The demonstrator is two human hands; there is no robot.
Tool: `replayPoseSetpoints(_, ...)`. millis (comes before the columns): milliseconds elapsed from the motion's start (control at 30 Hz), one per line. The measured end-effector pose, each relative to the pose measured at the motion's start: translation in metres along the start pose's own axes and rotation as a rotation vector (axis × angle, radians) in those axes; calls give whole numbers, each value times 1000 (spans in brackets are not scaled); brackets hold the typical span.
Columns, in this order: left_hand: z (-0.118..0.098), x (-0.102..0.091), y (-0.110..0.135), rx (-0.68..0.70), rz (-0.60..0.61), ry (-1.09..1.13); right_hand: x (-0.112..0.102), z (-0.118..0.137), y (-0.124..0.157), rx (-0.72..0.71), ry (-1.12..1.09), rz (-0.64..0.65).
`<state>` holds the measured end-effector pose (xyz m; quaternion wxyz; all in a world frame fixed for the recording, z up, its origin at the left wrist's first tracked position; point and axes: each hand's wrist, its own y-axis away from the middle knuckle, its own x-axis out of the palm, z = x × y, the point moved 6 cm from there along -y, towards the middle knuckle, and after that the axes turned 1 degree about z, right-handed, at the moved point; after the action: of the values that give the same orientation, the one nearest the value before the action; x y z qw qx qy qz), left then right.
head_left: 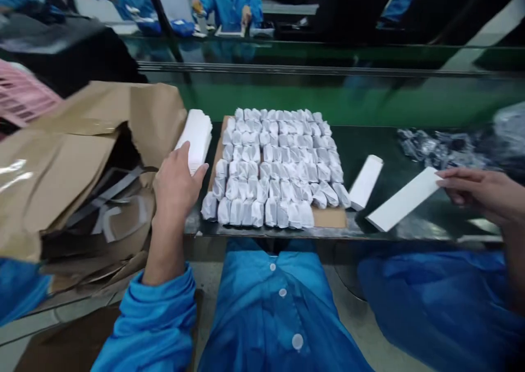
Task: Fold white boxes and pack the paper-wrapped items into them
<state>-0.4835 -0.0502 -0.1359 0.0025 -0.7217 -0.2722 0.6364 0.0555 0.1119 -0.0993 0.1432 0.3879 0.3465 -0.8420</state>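
Observation:
My left hand (176, 180) lies at the near end of a stack of white cartons (196, 137). Its thumb stands apart from the fingers and the fingertips touch the stack's side, without a closed grip. At the right, my right hand (478, 189) pinches one end of a long white box (404, 199), which slants down to the left over the bench. A second white box (366, 181) lies beside it. Between the hands, rows of small items wrapped in white paper (283, 169) cover a cardboard sheet (330, 218).
A big torn brown paper bag (151, 109) stands left of my left hand, with a pink basket (24, 93) behind it. Clear plastic-wrapped items (438, 147) lie at the back right. Across the green-sided line, a co-worker in blue (229, 5) handles things.

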Motion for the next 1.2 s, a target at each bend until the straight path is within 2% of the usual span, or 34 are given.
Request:
replayPoseSetpoints(33, 17, 6, -10, -53, 82, -98, 6, -14, 0, -22, 85, -8)
replayPoseSetpoints(100, 30, 16, -21, -89, 184, -217, 17, -27, -2, 38, 312, -117)
replayPoseSetpoints(167, 25, 23, -23, -70, 214, -256, 33, -6, -6, 112, 512, -245)
replayPoseSetpoints(200, 19, 26, -22, -60, 209, -264, 47, 14, -10, 145, 539, -239)
replayPoseSetpoints(233, 15, 28, -22, -53, 203, -276, 65, 39, -14, 152, 489, -209)
replayPoseSetpoints(300, 12, 29, -23, -60, 182, -302, 106, 101, -21, 104, 223, -115)
replayPoseSetpoints(333, 14, 28, -25, -74, 166, -316, 125, 135, -23, 29, 81, -103)
replayPoseSetpoints(400, 23, 23, -30, -112, 126, -343, 164, 194, -28, -74, -119, 17)
replayPoseSetpoints(467, 32, 16, -33, -137, 81, -361, 198, 236, -36, -110, -276, 141)
replayPoseSetpoints(533, 38, 10, -32, -128, 45, -360, 231, 258, -51, -44, -419, 303)
replayPoseSetpoints(633, 33, 3, -19, -79, -32, -329, 273, 275, -84, 184, -739, 488)
replayPoseSetpoints(667, 28, 1, -12, -64, -68, -314, 284, 278, -96, 276, -870, 493)
replayPoseSetpoints(733, 13, -2, 8, -30, -145, -282, 299, 284, -119, 415, -1066, 426)
replayPoseSetpoints(800, -12, -6, 35, 113, -250, -205, 301, 286, -134, 448, -1112, 334)
replayPoseSetpoints(833, -27, -11, 52, 245, -325, -127, 297, 283, -137, 437, -1091, 294)
replayPoseSetpoints(867, -42, -17, 71, 408, -386, -30, 289, 277, -136, 428, -1064, 258)
replayPoseSetpoints(900, -52, -24, 89, 514, -416, 74, 278, 270, -131, 403, -1032, 252)
replayPoseSetpoints(933, -54, -33, 103, 528, -437, 210, 266, 263, -124, 346, -997, 293)
replayPoseSetpoints(967, -49, -43, 111, 455, -468, 380, 253, 257, -113, 258, -960, 381)
replayPoseSetpoints(1000, -40, -49, 115, 337, -454, 563, 242, 256, -99, 113, -898, 536)
replayPoseSetpoints(1067, -23, -44, 114, 67, -291, 841, 223, 254, -61, -161, -744, 861)
replayPoseSetpoints(1100, -19, -36, 111, -50, -173, 913, 216, 251, -43, -234, -626, 940)
replayPoseSetpoints(1133, -16, -26, 109, -148, -68, 947, 210, 246, -31, -250, -483, 924)
replayPoseSetpoints(1167, -15, -16, 107, -230, 2, 960, 206, 241, -22, -243, -309, 829)
replayPoseSetpoints(1200, -15, -7, 105, -306, 27, 985, 200, 239, -16, -240, -125, 682)
